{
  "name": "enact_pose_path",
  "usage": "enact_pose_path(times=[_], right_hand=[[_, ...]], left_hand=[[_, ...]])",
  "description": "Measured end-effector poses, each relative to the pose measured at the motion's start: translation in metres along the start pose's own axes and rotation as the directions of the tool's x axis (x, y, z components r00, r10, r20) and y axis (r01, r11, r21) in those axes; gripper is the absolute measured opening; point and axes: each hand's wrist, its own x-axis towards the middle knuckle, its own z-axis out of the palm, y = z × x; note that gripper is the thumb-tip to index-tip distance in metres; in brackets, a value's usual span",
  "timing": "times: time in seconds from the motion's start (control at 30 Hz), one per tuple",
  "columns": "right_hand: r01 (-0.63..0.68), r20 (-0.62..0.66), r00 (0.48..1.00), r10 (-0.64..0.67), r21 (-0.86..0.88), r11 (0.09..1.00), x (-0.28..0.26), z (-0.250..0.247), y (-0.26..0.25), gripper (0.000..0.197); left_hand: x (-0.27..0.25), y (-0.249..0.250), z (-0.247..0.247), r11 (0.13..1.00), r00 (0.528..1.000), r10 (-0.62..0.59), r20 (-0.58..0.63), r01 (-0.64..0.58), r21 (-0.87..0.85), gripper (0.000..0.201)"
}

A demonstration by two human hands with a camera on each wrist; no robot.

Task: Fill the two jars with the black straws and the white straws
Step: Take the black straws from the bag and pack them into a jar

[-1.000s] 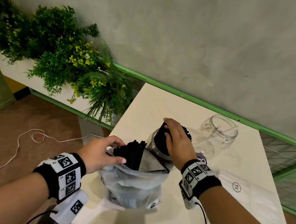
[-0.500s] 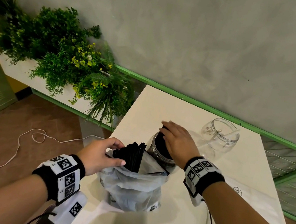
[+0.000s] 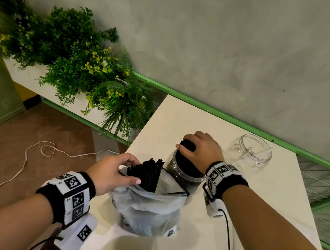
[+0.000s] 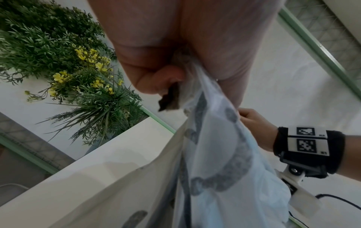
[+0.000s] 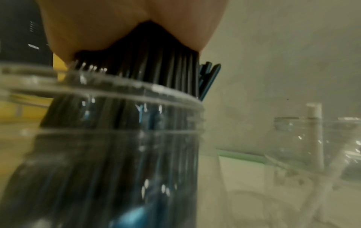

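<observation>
On the white table [image 3: 173,124], my right hand [image 3: 191,144] cups the top of a bundle of black straws [image 5: 148,64], fingers and thumb curled round it. The bundle stands in the near clear jar [image 3: 182,176], also seen as the jar [image 5: 117,138] under my palm. My left hand [image 3: 129,169] pinches the rim of the plastic bag [image 3: 146,210], next to more black straws [image 3: 149,175] sticking out of it. In the left wrist view its fingers [image 4: 156,80] nip the bag [image 4: 215,154]. A second clear jar [image 3: 250,152] at the back right holds one white straw [image 5: 313,123].
A planter of green and yellow foliage [image 3: 78,68] stands on the floor left of the table. A white cable [image 3: 31,155] trails over the brown floor. The grey wall with a green rail [image 3: 235,123] runs just behind the table. A green mesh panel [image 3: 326,193] is at the right.
My right hand has gone down with the black straws, which now sit deeper in the near jar. My left hand has kept its hold on the bag.
</observation>
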Motion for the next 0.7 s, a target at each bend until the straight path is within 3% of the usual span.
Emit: enact_pose_path(times=[0.1,0.27,0.37,0.5,0.63,0.7], right_hand=[[-0.004,-0.072,0.997,0.008,0.064,0.998,0.014,-0.016,0.001,0.044],[0.055,0.133,0.99,-0.055,-0.001,0.998,0.018,-0.012,0.008,0.044],[0.083,0.109,0.991,-0.083,0.002,0.997,0.016,-0.008,0.011,0.042],[0.06,0.22,0.973,-0.073,0.067,0.996,0.02,-0.007,0.007,0.029],[-0.011,0.065,0.998,-0.001,0.188,0.982,0.017,-0.006,0.0,0.015],[-0.008,0.097,0.995,-0.008,0.164,0.986,0.018,-0.006,0.0,0.02]], left_hand=[[0.001,-0.002,-0.001,1.0,1.0,-0.001,-0.004,0.001,-0.008,0.035],[0.001,-0.003,-0.001,1.0,1.0,-0.009,-0.012,0.009,-0.004,0.035],[0.002,-0.003,-0.002,1.0,1.0,-0.011,-0.013,0.011,-0.018,0.034],[0.005,-0.004,-0.001,1.0,1.0,-0.016,-0.013,0.015,-0.022,0.034],[0.008,-0.005,-0.001,1.0,1.0,-0.012,-0.008,0.012,-0.02,0.034],[0.009,-0.006,-0.001,1.0,1.0,-0.011,-0.009,0.011,-0.021,0.034]])
